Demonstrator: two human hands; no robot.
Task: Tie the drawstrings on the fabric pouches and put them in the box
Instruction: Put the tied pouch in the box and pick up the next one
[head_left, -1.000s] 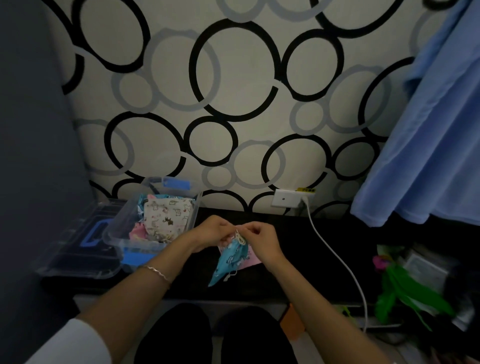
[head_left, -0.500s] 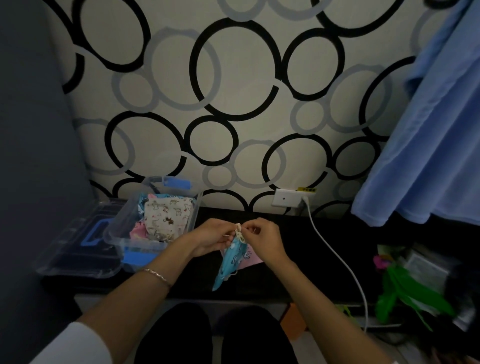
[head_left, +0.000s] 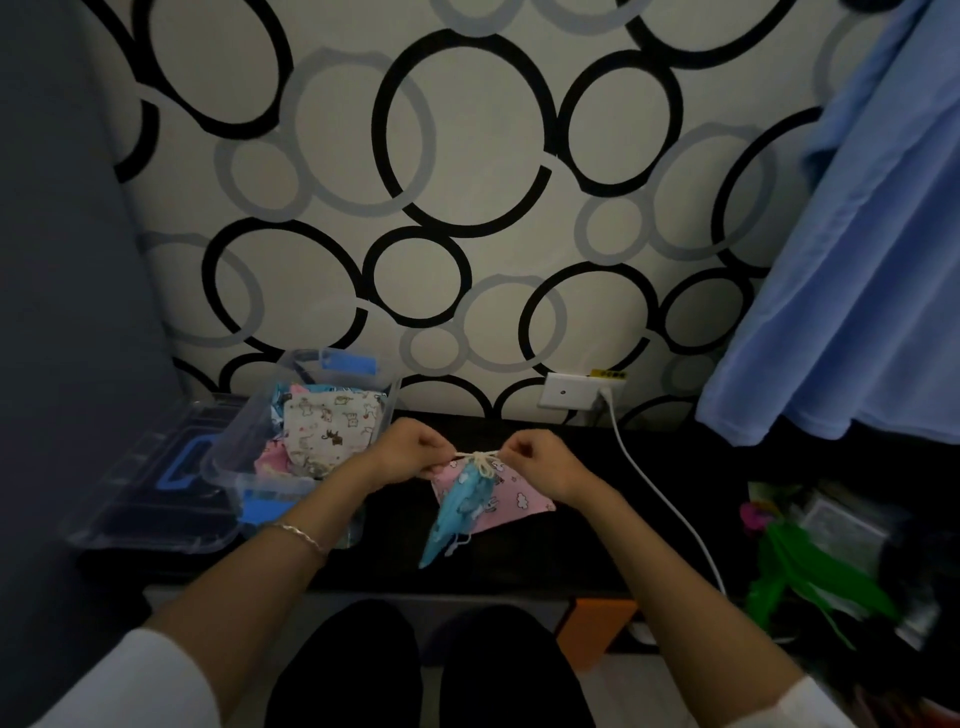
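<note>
A blue printed pouch (head_left: 460, 512) hangs from its cream drawstring (head_left: 479, 457), which is stretched level between my two hands. My left hand (head_left: 410, 451) pinches one end of the string and my right hand (head_left: 540, 460) pinches the other, with a knot at the pouch's gathered mouth. Under it a pink pouch (head_left: 511, 500) with a cloud print lies flat on the dark table. To the left stands the clear plastic box (head_left: 244, 470), holding several pouches with a white animal-print pouch (head_left: 332, 423) on top.
The box's clear lid (head_left: 150, 499) with a blue handle lies left of the box. A white cable (head_left: 660, 493) runs from a wall socket (head_left: 569, 391) down across the table's right part. Blue cloth (head_left: 852, 291) hangs at the right, above green clutter (head_left: 810, 566).
My hands have moved apart, pulling the drawstring taut sideways, and the blue pouch's mouth has drawn tighter. The pouch hangs a little lower and straighter.
</note>
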